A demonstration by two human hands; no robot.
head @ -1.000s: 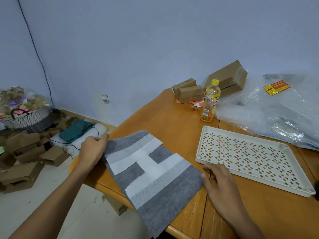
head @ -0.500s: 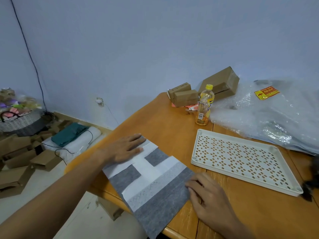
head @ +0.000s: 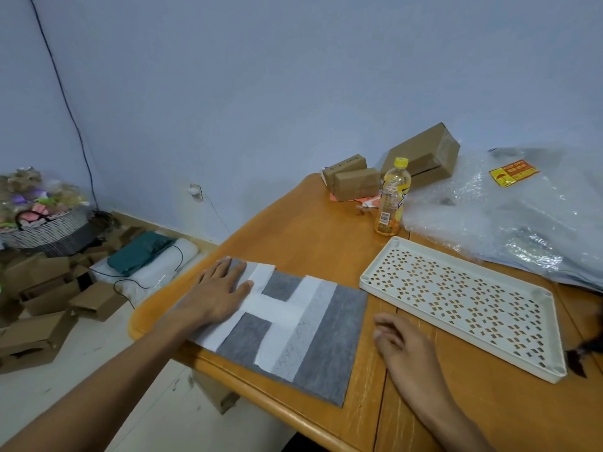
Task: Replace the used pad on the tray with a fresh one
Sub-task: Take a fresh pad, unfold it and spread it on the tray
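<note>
One grey-and-white patchwork felt pad (head: pixel 293 324) lies flat on the orange wooden table (head: pixel 303 230), just left of one bare white perforated plastic tray (head: pixel 463 301). My arm hides the pad's near-left corner. My left hand (head: pixel 218 291) presses it, fingers straight. My right hand (head: pixel 404 347), blurred, loosely curled, holds nothing.

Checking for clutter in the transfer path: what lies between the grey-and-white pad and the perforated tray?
Only bare wooden table, in the head view. The pad lies just left of the tray, not touching it.
</note>
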